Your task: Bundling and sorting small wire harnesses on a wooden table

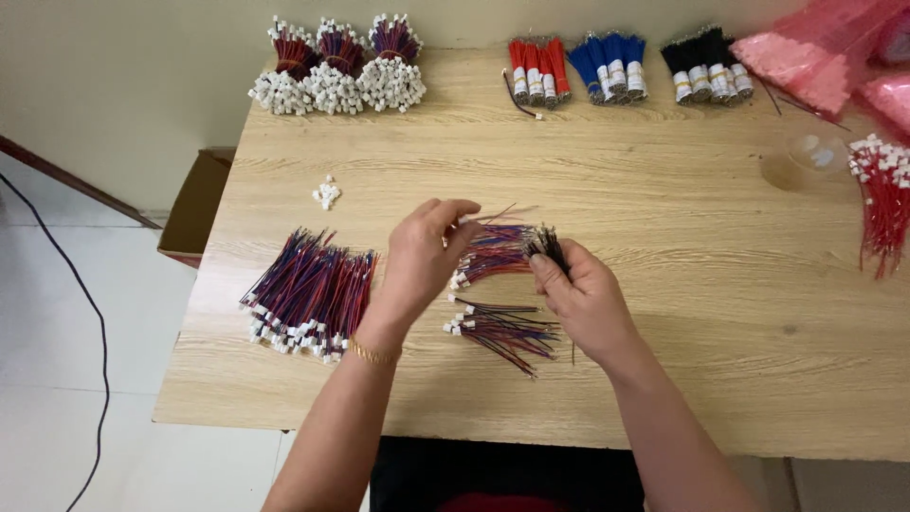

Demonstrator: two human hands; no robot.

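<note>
My left hand (424,256) pinches the white-connector end of a small bunch of red, blue and black wire leads (493,248) held just above the wooden table (664,218). My right hand (580,296) grips the dark far ends of that same bunch (550,245). Under my hands lies a loose fan of similar wire leads (500,327) with white connectors on the left. A larger flat pile of finished wire leads (308,289) rests to the left of my left hand.
Three tied bundles with white connectors (336,68) stand at the back left. Red (538,68), blue (609,63) and black (706,63) wire bundles line the back edge. Pink bags (815,52), a clear cup (815,152) and red leads (883,199) sit right. A cardboard box (194,204) stands beside the table.
</note>
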